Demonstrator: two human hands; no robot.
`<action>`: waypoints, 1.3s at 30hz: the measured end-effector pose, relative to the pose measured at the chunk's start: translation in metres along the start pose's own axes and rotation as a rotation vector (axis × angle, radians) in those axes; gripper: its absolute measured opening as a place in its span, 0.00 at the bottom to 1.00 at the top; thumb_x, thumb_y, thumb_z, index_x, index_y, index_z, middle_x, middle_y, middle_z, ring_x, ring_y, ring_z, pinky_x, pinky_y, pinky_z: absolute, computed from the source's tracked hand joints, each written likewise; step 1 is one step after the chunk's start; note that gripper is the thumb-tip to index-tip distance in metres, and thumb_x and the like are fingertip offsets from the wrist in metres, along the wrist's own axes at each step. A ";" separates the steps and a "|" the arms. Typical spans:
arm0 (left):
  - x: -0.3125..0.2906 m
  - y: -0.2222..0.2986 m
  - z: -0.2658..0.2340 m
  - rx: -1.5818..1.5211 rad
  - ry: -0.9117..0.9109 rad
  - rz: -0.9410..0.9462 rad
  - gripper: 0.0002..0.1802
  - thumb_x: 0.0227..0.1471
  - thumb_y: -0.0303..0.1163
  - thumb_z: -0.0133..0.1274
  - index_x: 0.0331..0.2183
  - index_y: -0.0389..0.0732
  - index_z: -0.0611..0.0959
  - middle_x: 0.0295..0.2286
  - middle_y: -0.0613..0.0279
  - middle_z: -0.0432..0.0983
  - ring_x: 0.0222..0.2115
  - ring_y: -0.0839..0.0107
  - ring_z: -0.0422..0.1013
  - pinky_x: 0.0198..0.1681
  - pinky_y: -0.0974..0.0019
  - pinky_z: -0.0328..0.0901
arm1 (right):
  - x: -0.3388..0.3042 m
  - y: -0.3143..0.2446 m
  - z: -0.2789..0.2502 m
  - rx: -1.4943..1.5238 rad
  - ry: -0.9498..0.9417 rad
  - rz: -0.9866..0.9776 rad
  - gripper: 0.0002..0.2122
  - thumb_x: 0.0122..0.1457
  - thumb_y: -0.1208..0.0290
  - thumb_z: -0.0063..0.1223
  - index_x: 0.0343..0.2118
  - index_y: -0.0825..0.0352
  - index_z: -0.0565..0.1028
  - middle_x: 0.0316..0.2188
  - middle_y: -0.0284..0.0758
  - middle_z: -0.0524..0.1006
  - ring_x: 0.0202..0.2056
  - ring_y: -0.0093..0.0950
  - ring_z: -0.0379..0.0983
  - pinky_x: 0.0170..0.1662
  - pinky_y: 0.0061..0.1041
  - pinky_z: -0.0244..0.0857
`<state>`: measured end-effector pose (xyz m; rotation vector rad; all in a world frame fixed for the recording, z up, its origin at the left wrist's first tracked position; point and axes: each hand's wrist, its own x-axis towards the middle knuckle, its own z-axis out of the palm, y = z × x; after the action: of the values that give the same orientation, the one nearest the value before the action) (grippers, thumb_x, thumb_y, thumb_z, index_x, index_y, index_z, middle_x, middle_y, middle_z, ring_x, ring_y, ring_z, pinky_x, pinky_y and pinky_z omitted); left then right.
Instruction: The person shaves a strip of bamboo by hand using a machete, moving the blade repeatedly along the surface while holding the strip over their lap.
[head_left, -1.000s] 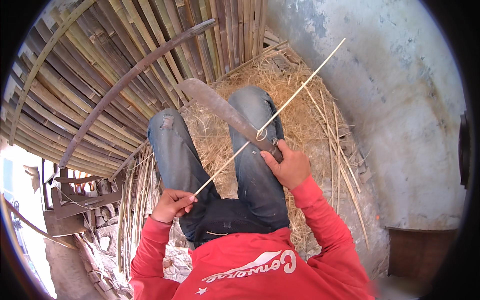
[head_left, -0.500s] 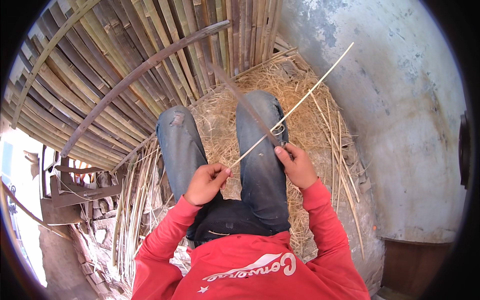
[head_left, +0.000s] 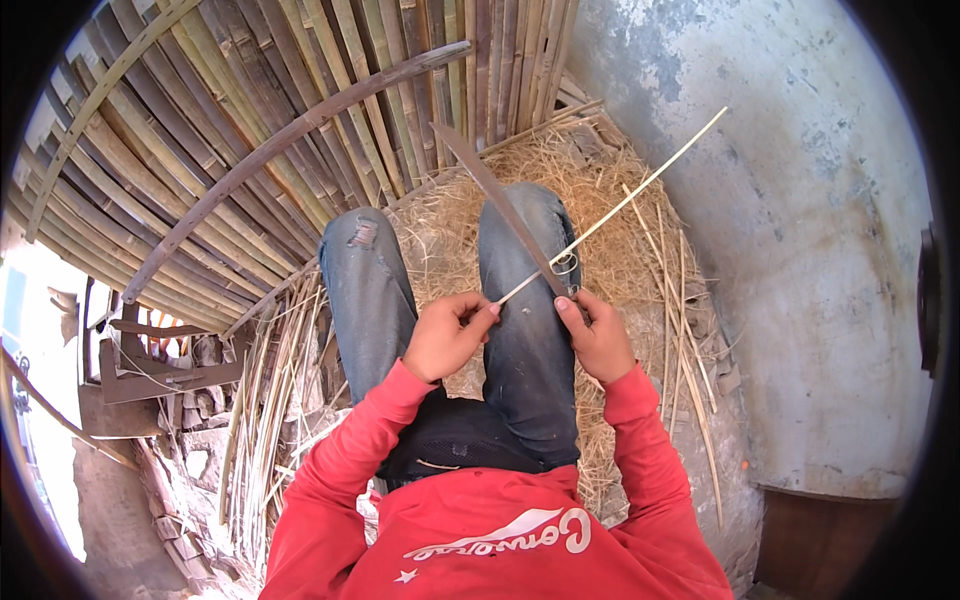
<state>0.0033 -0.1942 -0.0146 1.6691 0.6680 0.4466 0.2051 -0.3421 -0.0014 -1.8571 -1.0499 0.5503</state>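
My left hand [head_left: 451,334] pinches the near end of a thin, pale bamboo strip [head_left: 652,176]. The strip slants up and away to the right, above my right knee. In my right hand [head_left: 599,336] is a long knife with a dark, narrow blade [head_left: 490,187] pointing away and to the left. Blade and strip cross just above my right thigh, close to my right hand. A small pale curl of shaving [head_left: 566,264] hangs at the crossing. The knife's handle is hidden inside my right fist.
A bamboo-slat panel [head_left: 300,110] with curved cross poles leans at the far left. Bundled strips [head_left: 262,420] lie to my left, and several more strips [head_left: 684,330] on the right. Straw shavings [head_left: 610,170] cover the ground. A grey-blue wall [head_left: 800,250] stands at the right.
My left hand has moved right and away, pushing the strip further out. The blurred blade is now sharp and sits slightly further right. My right hand has barely moved.
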 end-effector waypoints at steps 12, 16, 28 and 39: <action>-0.054 0.000 -0.067 -0.093 -0.097 -0.164 0.11 0.63 0.29 0.57 0.36 0.29 0.84 0.24 0.66 0.79 0.27 0.82 0.73 0.32 0.74 0.67 | -0.001 0.004 -0.004 -0.025 -0.018 0.004 0.27 0.64 0.45 0.56 0.26 0.71 0.70 0.17 0.42 0.66 0.21 0.33 0.61 0.28 0.35 0.59; -0.072 -0.012 -0.082 -0.111 -0.062 -0.213 0.10 0.63 0.29 0.58 0.37 0.30 0.85 0.25 0.67 0.80 0.27 0.83 0.73 0.31 0.76 0.65 | -0.001 0.004 -0.004 -0.044 -0.021 -0.007 0.28 0.64 0.45 0.55 0.26 0.71 0.70 0.17 0.42 0.66 0.21 0.33 0.61 0.28 0.35 0.59; -0.091 -0.004 -0.111 -0.077 -0.105 -0.348 0.09 0.61 0.29 0.61 0.38 0.32 0.85 0.26 0.65 0.81 0.26 0.83 0.75 0.30 0.78 0.66 | -0.001 0.007 -0.004 -0.001 -0.007 -0.001 0.28 0.64 0.45 0.56 0.27 0.72 0.70 0.18 0.41 0.66 0.22 0.32 0.62 0.29 0.36 0.59; -0.139 -0.026 -0.158 -0.009 0.053 -0.262 0.09 0.59 0.25 0.62 0.38 0.28 0.87 0.27 0.61 0.83 0.26 0.79 0.76 0.30 0.75 0.69 | -0.010 -0.026 -0.026 0.505 -0.404 0.417 0.16 0.66 0.57 0.58 0.33 0.68 0.74 0.18 0.28 0.70 0.16 0.18 0.68 0.19 0.18 0.60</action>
<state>-0.2057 -0.1621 0.0022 1.5391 0.9091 0.3056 0.2070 -0.3570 0.0334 -1.5349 -0.6729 1.3483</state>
